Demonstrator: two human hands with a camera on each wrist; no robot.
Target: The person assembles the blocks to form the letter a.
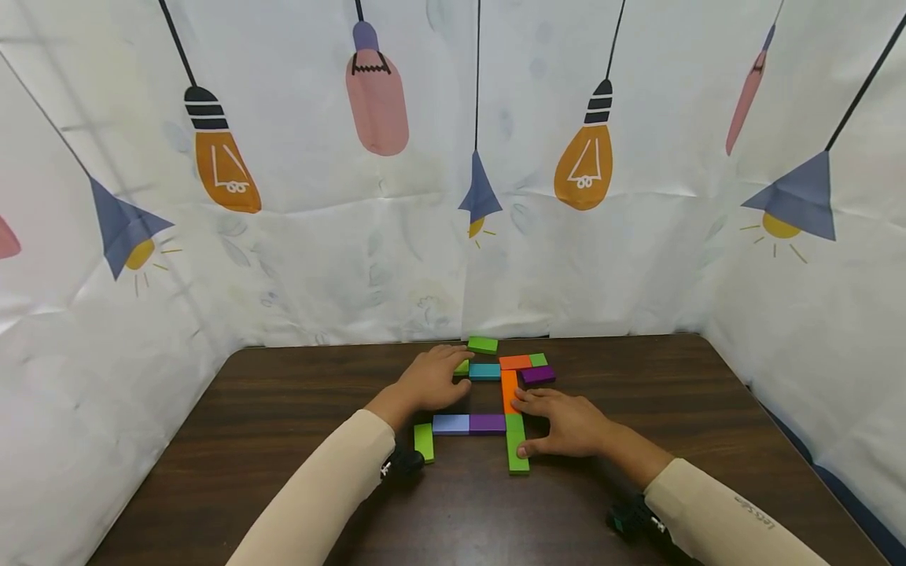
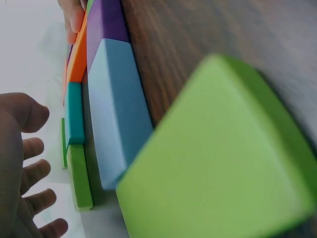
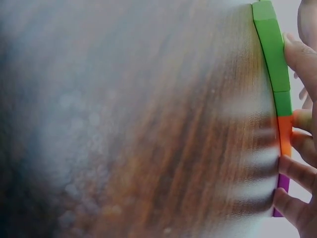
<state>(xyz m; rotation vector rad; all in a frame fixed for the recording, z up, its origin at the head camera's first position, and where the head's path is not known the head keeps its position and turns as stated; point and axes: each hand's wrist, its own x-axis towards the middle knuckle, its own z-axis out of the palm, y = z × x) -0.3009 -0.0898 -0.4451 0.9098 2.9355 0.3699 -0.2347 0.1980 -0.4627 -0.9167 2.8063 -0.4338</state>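
Observation:
Flat coloured blocks lie edge to edge on the brown table. My left hand (image 1: 432, 380) hovers over the left side with fingers spread, beside a teal block (image 1: 484, 373) and a lime block (image 1: 462, 368) partly hidden behind it. In the left wrist view, nothing sits between those fingers. My right hand (image 1: 569, 424) rests along the right column, fingers extended; its thumb touches a green block (image 1: 518, 462) and its fingertips touch an orange block (image 1: 510, 387). A light blue block (image 1: 451, 424) and a purple block (image 1: 487, 424) form a row between the hands.
A separate green block (image 1: 483, 344) lies near the table's back edge. Another orange block (image 1: 515, 362), a small green block (image 1: 539, 359) and a purple block (image 1: 538, 374) sit at the upper right. A lime block (image 1: 424, 442) stands at the row's left end. Printed cloth (image 1: 425, 267) hangs behind.

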